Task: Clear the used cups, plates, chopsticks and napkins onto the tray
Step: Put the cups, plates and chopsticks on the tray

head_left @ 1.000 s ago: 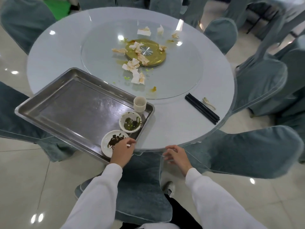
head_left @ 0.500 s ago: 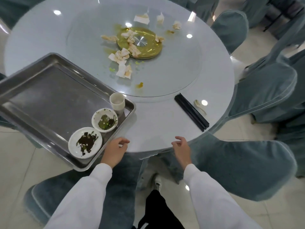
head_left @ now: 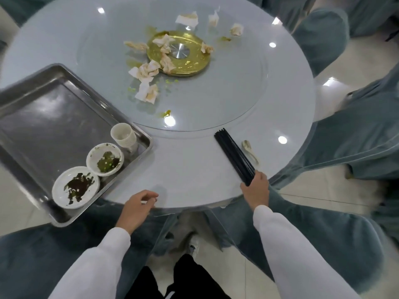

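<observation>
Round and pale, the table (head_left: 194, 169) has covered chairs (head_left: 356, 137) around it. At its near edge the left hand (head_left: 138, 205) hovers, fingers loosely curled on nothing. The right hand (head_left: 255, 187) grips the near end of the black chopsticks (head_left: 234, 154) at the near right edge, a spoon (head_left: 250, 151) just beside them. On the tray (head_left: 49, 117) (overhanging the left edge) sit a plate (head_left: 75, 187), a bowl (head_left: 105, 156) and a cup (head_left: 123, 134) in its near right corner. Napkins (head_left: 146, 70) litter the turntable (head_left: 226, 98) farther off.
</observation>
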Action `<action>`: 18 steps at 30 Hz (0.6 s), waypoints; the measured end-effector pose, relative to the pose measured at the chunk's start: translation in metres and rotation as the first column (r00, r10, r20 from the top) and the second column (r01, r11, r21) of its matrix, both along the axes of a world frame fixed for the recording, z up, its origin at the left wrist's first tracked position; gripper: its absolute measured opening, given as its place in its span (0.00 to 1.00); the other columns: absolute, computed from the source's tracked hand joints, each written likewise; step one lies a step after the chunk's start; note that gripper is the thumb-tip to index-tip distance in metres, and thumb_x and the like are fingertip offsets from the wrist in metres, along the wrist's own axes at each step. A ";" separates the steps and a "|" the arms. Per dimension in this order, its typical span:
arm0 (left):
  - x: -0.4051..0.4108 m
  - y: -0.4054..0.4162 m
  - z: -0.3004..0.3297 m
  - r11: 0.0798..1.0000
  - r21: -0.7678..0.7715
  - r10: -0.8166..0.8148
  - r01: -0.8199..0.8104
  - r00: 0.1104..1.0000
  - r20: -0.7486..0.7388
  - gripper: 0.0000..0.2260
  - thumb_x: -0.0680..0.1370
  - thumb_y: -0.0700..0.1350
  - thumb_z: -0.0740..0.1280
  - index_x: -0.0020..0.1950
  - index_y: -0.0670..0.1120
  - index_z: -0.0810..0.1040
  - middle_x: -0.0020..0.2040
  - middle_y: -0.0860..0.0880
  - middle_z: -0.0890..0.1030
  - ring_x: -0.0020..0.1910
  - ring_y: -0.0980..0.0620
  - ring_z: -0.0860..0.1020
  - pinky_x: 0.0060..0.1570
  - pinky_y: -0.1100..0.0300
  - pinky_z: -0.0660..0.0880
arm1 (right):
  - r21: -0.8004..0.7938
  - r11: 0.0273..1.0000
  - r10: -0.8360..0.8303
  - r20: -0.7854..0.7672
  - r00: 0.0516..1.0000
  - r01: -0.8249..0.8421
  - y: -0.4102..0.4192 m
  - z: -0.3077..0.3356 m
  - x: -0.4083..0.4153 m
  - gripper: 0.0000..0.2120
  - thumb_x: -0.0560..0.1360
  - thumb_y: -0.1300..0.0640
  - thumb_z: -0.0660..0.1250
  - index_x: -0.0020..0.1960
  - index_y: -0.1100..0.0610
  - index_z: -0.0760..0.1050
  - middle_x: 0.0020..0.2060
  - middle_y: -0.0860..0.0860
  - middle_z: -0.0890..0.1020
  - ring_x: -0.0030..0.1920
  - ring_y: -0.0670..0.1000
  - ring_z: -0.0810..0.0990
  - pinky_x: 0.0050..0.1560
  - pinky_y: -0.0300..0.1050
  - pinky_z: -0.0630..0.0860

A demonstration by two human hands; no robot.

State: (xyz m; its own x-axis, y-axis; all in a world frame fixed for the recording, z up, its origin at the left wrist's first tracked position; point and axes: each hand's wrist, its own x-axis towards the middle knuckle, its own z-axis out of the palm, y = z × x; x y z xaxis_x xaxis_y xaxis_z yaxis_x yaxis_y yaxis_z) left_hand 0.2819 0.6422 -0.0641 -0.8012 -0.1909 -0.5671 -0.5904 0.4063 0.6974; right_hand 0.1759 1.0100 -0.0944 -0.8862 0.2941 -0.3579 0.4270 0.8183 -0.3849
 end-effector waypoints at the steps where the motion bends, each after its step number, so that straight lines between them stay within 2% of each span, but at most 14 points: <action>1: -0.001 0.002 0.001 1.000 0.001 0.008 -0.008 1.000 0.009 0.07 0.85 0.43 0.66 0.58 0.54 0.81 0.58 0.52 0.83 0.57 0.51 0.82 0.64 0.47 0.80 | 0.016 1.000 0.014 0.027 1.000 -0.014 0.006 -0.001 -0.006 0.36 0.80 0.54 0.70 0.82 0.62 0.58 0.79 0.59 0.63 0.79 0.61 0.62 0.75 0.62 0.67; 6: -0.008 0.007 0.007 0.999 -0.023 -0.026 0.027 0.999 0.047 0.06 0.85 0.47 0.66 0.61 0.55 0.80 0.62 0.54 0.81 0.62 0.52 0.78 0.66 0.50 0.76 | 0.071 0.994 0.070 0.139 0.988 -0.080 0.024 -0.011 -0.023 0.41 0.78 0.51 0.72 0.83 0.61 0.54 0.80 0.59 0.61 0.79 0.62 0.60 0.76 0.61 0.66; 10: -0.012 0.010 0.009 1.000 -0.015 0.027 -0.027 0.999 0.030 0.06 0.85 0.47 0.66 0.61 0.55 0.80 0.61 0.55 0.80 0.62 0.54 0.77 0.64 0.53 0.75 | 0.187 0.968 0.141 0.139 0.980 -0.166 0.025 -0.017 -0.036 0.33 0.76 0.49 0.72 0.75 0.60 0.64 0.71 0.59 0.68 0.70 0.63 0.69 0.68 0.60 0.72; 13: -0.010 0.013 0.009 0.999 -0.025 0.041 -0.040 0.998 0.053 0.06 0.85 0.47 0.66 0.61 0.55 0.80 0.61 0.55 0.80 0.62 0.54 0.77 0.63 0.54 0.75 | 0.229 0.949 0.177 0.177 0.968 -0.215 0.021 -0.016 -0.043 0.30 0.74 0.48 0.72 0.69 0.60 0.67 0.66 0.58 0.70 0.66 0.62 0.70 0.64 0.61 0.74; 18: -0.005 0.019 0.012 0.999 -0.008 0.050 -0.050 0.995 0.084 0.06 0.85 0.47 0.66 0.60 0.56 0.79 0.60 0.57 0.80 0.63 0.53 0.77 0.65 0.52 0.77 | 0.258 0.931 0.179 0.301 0.937 -0.260 0.014 -0.014 -0.062 0.41 0.71 0.45 0.75 0.74 0.62 0.61 0.67 0.58 0.68 0.66 0.60 0.70 0.63 0.59 0.74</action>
